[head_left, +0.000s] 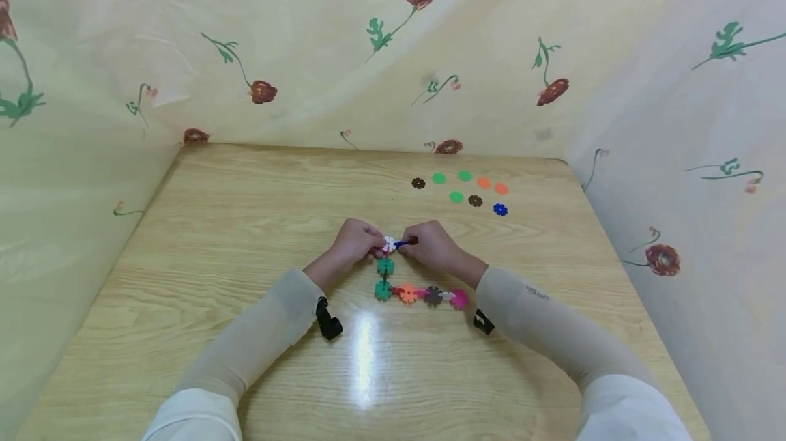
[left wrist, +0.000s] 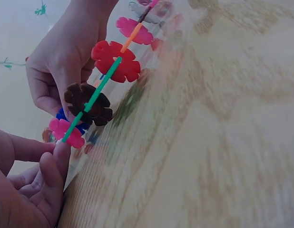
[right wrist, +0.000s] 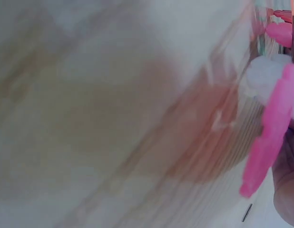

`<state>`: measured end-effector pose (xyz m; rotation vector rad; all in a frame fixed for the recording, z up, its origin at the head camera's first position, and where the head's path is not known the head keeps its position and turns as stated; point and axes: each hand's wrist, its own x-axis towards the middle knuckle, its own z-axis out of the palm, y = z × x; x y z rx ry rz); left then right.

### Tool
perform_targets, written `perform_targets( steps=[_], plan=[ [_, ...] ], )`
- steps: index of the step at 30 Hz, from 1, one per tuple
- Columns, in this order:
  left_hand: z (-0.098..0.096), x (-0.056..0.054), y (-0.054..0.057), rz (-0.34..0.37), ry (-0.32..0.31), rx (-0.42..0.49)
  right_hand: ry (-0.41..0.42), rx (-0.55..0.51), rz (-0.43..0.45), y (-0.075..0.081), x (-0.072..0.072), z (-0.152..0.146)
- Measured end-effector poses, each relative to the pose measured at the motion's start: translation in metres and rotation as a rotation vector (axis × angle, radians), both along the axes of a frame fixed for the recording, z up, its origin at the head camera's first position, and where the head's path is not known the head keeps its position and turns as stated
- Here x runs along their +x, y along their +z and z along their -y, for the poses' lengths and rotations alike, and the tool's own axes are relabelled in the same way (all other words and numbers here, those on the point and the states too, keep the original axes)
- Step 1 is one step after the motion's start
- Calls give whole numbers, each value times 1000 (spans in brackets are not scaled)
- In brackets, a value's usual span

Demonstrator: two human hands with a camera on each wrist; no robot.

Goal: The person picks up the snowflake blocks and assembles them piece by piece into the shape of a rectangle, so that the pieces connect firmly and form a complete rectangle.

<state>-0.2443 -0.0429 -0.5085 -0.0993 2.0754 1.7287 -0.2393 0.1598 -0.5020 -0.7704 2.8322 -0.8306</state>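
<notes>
Flat notched plastic discs, slotted together crosswise, form an L-shaped chain. Between the two hands is its upper end, a white disc (head_left: 389,244), which my left hand (head_left: 356,244) pinches at the left edge. My right hand (head_left: 432,244) pinches a blue disc (head_left: 403,243), seen edge-on right at the white one. Below run green discs (head_left: 385,266), then an orange disc (head_left: 408,293), a dark grey-brown disc (head_left: 434,296) and a pink disc (head_left: 459,300) toward the right. In the left wrist view, red (left wrist: 104,59) and brown (left wrist: 73,97) discs stand crosswise between green ones.
Loose discs lie farther back on the wooden table (head_left: 276,195): brown (head_left: 418,183), green (head_left: 439,178), orange (head_left: 484,183) and blue (head_left: 500,209) among them. A flower-printed sheet (head_left: 307,72) rises behind the table and at both sides. Black straps (head_left: 328,321) hang at the wrists.
</notes>
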Motion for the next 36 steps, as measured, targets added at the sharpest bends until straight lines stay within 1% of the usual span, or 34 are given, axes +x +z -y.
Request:
perform_targets(
  steps=[3,6,10,12,16,17,19,23,25,26,29,32,34,36],
  plan=[
    [-3,-1,-2,35,29,62,19,-20,-33,0,0,-3],
    [-6,0,-4,62,28,90,54,-45,-57,-1,0,-7],
    [-9,1,-6,68,24,106,76,-54,-55,-2,0,-10],
    [-10,1,-7,65,28,107,76,-36,-24,1,-1,-11],
    [-8,0,-6,63,1,90,71,20,134,15,-6,-19],
    [-8,0,-6,61,-14,83,51,35,166,20,-8,-25],
    [-5,-1,-6,60,-40,69,-25,70,192,30,-17,-40],
    [-1,-2,-10,44,-61,35,-245,150,122,41,-45,-75],
    [0,-2,-10,35,-57,23,-319,201,102,41,-59,-86],
    [0,-2,-10,32,-52,22,-342,230,100,40,-65,-90],
    [2,0,-9,21,-42,26,-365,296,107,37,-77,-92],
    [3,2,-9,1,-53,29,-379,358,117,33,-82,-92],
    [4,2,-9,-13,-63,28,-381,371,115,30,-85,-92],
    [5,1,-11,-25,-59,28,-369,349,115,28,-87,-91]
  ],
)
